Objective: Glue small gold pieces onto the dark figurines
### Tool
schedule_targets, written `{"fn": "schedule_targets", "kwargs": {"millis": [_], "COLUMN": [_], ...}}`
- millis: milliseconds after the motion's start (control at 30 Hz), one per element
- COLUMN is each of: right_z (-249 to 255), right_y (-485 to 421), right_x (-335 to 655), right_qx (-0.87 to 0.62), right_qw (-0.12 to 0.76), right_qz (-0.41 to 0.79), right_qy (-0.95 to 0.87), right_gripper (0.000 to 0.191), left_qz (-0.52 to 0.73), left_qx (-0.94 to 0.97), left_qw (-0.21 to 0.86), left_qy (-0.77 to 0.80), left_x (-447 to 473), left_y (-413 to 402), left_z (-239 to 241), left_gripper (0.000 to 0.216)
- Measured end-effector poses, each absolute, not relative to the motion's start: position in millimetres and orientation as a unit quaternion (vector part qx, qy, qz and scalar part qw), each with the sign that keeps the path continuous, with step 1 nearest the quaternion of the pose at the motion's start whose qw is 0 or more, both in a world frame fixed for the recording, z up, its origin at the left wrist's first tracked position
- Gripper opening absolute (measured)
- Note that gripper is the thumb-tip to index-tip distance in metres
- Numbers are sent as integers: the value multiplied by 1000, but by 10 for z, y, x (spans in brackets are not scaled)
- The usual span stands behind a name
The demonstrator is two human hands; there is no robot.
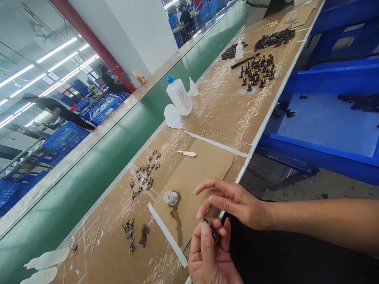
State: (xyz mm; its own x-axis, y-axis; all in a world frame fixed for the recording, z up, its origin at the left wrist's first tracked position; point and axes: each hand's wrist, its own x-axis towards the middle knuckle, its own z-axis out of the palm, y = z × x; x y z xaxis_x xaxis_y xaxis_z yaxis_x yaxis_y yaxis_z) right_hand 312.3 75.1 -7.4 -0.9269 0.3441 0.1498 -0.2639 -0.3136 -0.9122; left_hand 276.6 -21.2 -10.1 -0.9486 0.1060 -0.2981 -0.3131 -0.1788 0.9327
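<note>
My left hand (207, 252) is closed, pinching a small dark round piece (208, 224) between thumb and fingers; the fingertips cover much of it. Just above, my right hand (237, 201) has its fingers stretched out and apart, holding nothing, close to the piece. A cardboard sheet (204, 169) taped to the bench lies beyond the hands. On it stands a small clear cup (171, 198) beside a wet brown streak. Farther left are several small blue-and-gold figures (145, 171), a second cluster of figures (129, 234) and a pile of small dark discs (144, 235).
A white bottle with a blue cap (180, 96) and a small nozzle bottle (193, 86) stand at the bench's far side. Farther along are dark figures on bases (260, 69) and heaped dark parts (274, 38). Blue bins (325, 150) border the right edge. A green belt (118, 134) runs alongside.
</note>
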Motion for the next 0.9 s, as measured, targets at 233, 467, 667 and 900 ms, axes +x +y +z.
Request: {"fn": "schedule_targets", "kwargs": {"millis": [233,467,667,900], "right_z": [-100,-80,-51,-39], "right_y": [752,791,841,830], "right_x": [3125,3107,3061,3050], "right_qx": [22,32,10,38], "right_qw": [246,242,240,262], "right_qz": [765,734,692,676], "right_qy": [-595,-634,-681,-688], "right_gripper": [23,25,31,30], "left_qz": [774,779,796,797], "left_qx": [-44,-40,-70,-100], "left_qw": [141,198,280,286], "left_qy": [615,594,532,522], "left_x": [2790,2742,2614,2613], "left_y": [-272,-314,-390,-349], "left_z": [-18,7,18,92], "left_gripper": [21,10,13,32]}}
